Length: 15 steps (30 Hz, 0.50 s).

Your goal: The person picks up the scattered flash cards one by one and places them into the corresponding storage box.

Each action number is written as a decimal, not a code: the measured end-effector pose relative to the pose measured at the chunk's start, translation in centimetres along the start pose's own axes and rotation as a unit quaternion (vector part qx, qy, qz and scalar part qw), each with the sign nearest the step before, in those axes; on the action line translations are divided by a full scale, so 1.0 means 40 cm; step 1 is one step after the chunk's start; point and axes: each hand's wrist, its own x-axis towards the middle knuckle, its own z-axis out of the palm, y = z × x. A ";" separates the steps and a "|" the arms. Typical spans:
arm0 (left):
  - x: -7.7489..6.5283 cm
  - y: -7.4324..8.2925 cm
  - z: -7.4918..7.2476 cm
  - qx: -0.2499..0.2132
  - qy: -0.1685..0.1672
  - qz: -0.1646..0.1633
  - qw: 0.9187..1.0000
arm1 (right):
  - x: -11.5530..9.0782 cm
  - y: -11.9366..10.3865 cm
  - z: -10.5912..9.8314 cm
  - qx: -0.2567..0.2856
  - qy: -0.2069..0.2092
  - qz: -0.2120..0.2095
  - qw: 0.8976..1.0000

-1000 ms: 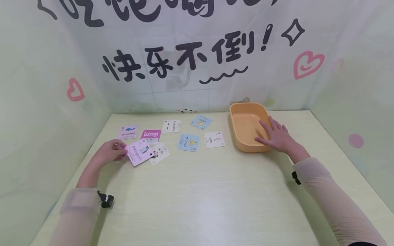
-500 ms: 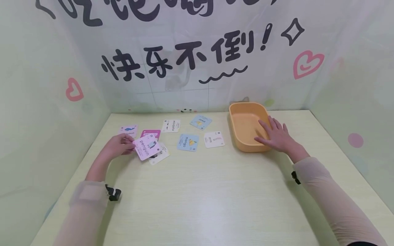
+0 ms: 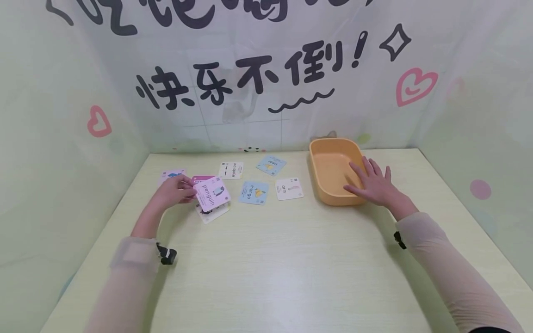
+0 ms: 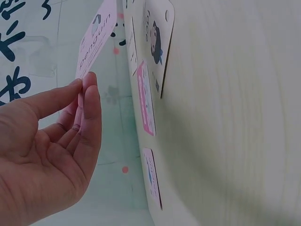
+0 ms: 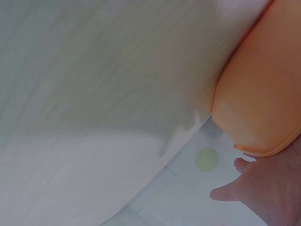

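Head: the penguin card (image 3: 212, 193) overlaps the face card (image 3: 213, 215), its word slanting steeply down rightward; the desk (image 3: 266, 263) stretches toward the person. Left wrist: the left hand (image 4: 51, 155) pinches one edge, card apart from the desk. Right wrist: the right hand (image 5: 270, 186), spread, at the orange tray (image 5: 263, 103).

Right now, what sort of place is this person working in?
Probably a small indoor booth set up for tabletop work: printed sheeting encloses a pale table at the back and both sides, with word cards and an orange tray on it.
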 end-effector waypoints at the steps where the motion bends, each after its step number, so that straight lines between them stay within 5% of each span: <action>1: 0.001 0.006 0.003 0.001 0.000 0.000 1.000 | 0.000 0.001 0.001 0.002 0.003 -0.001 1.000; 15: 0.043 0.080 0.061 -0.012 -0.005 0.006 1.000 | 0.000 0.000 -0.002 -0.001 -0.007 0.003 1.000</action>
